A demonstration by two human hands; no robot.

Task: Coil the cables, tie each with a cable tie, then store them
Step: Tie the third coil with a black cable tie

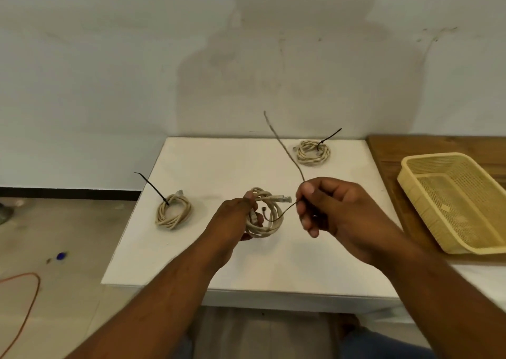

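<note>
My left hand (235, 216) grips a coiled beige cable (269, 223) just above the white table (213, 167), its clear plug pointing right. My right hand (328, 208) pinches a thin black cable tie (284, 150) beside the coil; the tie's lower end curves toward the coil and its long tail sticks up and to the left. Two other beige coils lie on the table, each with a black tie standing out of it: one at the left (173, 211) and one at the back right (312, 152).
A pale yellow plastic basket (410, 167) sits on a wooden surface (388, 145) at the right of the white table. An orange cord (30, 298) and a small blue object (60, 255) lie on the floor at the left.
</note>
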